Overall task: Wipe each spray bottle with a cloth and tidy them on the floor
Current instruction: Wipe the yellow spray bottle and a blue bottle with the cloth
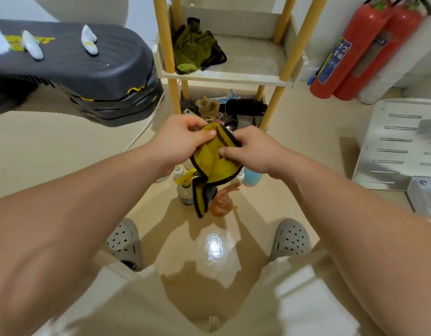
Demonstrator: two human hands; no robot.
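Both hands, left and right, pinched the black-edged yellow cloth; the brown plastic spray bottle stood directly below on the floor.

Spray bottles — perhaps five — stand on the floor before the shelf; extinguishers right.

The yellow cloth hides most of the spray bottles.

A glossy beige floor carries a bright glare; a pale shelf unit with yellow posts stands ahead, red fire extinguishers against the white wall
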